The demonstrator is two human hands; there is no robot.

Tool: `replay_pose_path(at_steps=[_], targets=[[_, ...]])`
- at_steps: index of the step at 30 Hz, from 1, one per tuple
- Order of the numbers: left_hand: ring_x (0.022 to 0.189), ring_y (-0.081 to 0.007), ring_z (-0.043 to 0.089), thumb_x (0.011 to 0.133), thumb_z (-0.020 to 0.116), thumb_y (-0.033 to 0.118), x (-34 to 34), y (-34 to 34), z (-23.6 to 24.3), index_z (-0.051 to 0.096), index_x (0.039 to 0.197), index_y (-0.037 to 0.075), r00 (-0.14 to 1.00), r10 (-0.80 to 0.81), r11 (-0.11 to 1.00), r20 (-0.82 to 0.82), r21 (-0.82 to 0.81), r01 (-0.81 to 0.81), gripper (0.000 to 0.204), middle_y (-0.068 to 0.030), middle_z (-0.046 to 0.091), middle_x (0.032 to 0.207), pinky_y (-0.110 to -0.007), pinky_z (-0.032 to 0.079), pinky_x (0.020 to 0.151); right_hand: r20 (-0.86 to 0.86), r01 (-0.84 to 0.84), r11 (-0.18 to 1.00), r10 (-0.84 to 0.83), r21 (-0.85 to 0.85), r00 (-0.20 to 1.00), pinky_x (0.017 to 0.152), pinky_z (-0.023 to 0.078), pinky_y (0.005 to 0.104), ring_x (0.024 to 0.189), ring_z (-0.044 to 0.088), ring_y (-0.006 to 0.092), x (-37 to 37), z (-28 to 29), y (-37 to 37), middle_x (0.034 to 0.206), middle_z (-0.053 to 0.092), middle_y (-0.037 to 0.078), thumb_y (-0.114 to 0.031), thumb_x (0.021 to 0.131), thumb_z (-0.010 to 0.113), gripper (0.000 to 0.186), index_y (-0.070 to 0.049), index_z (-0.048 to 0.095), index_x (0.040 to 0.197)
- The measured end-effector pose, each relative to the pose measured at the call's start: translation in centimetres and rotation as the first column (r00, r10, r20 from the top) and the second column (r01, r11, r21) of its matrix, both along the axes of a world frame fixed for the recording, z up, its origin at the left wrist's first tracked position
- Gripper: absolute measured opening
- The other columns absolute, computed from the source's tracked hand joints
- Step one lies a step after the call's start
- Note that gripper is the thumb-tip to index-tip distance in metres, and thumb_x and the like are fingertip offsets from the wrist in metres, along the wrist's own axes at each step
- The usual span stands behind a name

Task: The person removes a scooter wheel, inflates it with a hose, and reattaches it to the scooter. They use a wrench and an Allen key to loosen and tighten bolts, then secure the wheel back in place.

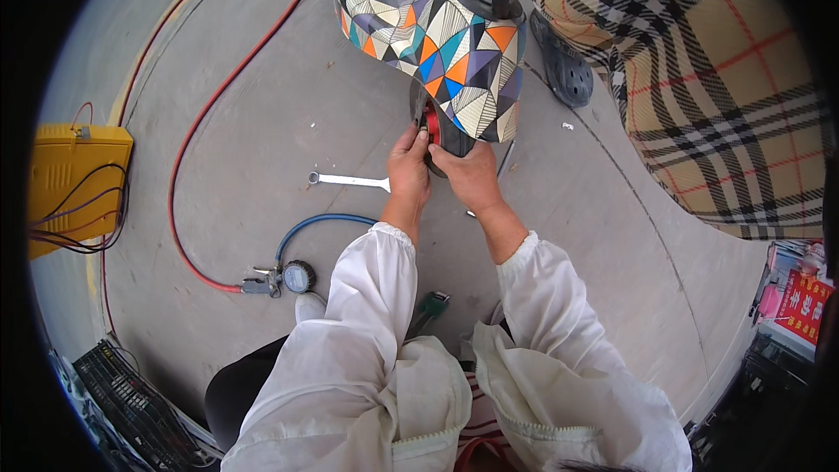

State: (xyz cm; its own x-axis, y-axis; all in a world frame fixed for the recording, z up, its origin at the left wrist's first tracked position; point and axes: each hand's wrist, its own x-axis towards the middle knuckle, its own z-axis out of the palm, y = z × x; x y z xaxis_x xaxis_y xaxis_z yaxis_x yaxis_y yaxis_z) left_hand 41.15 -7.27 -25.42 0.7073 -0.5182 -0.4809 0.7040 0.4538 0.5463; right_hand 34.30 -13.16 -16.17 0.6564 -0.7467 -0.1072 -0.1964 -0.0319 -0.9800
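In front of me stands a scooter-like vehicle (463, 57) with a multicoloured triangle pattern and a dark footboard. Under its patterned front is a small wheel (453, 142) with a black tyre and a red hub (432, 122). My left hand (408, 170) is at the hub's left side, thumb and fingers closed together; what they pinch is hidden. Around the tyre's near right side my right hand (474, 177) is closed, thumb on the tread. A blue hose (323, 218) runs from an inflator gauge (298, 277) and passes out of sight beneath my left forearm.
A combination wrench (350, 180) lies left of my left hand. The red air hose (182, 153) loops over the grey floor. Far left is a yellow box (79, 183) with cables. A green-and-black tool (432, 304) lies between my arms. Someone in checked cloth (699, 79) stands right.
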Motion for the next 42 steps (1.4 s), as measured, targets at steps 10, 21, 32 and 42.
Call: replay_pose_path(at_steps=[10,21,32,42], targets=[[0.093,-0.0143,0.059,0.092,0.06,0.002,0.7,0.2,0.1,0.048,0.13,-0.011,1.0,-0.009,0.999,-0.013,0.032,0.009,0.042,-0.0101,0.063,0.109,-0.026,0.05,0.081,-0.089,-0.115,0.993,0.113,-0.016,0.99,0.075,0.05,0.0283,0.08,0.06,0.0119,-0.3,-0.4,-0.7,0.094,0.067,0.005,-0.011,0.078,0.073,0.031,0.003,0.062,0.103],[0.089,-0.0185,0.063,0.087,0.057,-0.001,4.0,1.4,0.3,0.048,0.13,-0.004,0.865,-0.374,0.918,0.334,0.264,0.295,0.044,-0.0138,0.062,0.105,-0.03,0.05,0.076,-0.181,-0.244,0.96,0.217,-0.141,0.959,0.076,0.048,0.0306,0.083,0.058,0.0157,-0.5,1.1,-2.4,0.097,0.065,0.008,-0.023,0.08,0.072,0.039,0.002,0.061,0.107],[0.077,-0.0396,0.064,0.067,0.069,0.005,7.0,0.6,3.1,0.055,0.105,-0.004,0.262,-0.758,0.627,0.597,0.778,0.038,0.042,-0.0238,0.064,0.082,-0.04,0.051,0.069,-0.189,-0.221,0.969,0.198,-0.11,0.962,0.079,0.048,0.0347,0.084,0.058,0.0243,-0.5,1.7,-2.1,0.095,0.064,0.011,-0.026,0.079,0.072,0.04,0.001,0.06,0.105],[0.08,-0.031,0.067,0.068,0.069,0.006,6.0,0.1,2.8,0.06,0.102,-0.008,0.403,-0.686,0.653,0.606,0.757,-0.028,0.038,-0.0216,0.067,0.089,-0.036,0.052,0.071,-0.172,-0.168,0.968,0.137,-0.186,0.976,0.079,0.048,0.0342,0.083,0.059,0.0239,-0.4,1.0,-1.9,0.094,0.066,0.012,-0.027,0.079,0.072,0.04,0.003,0.061,0.104]])
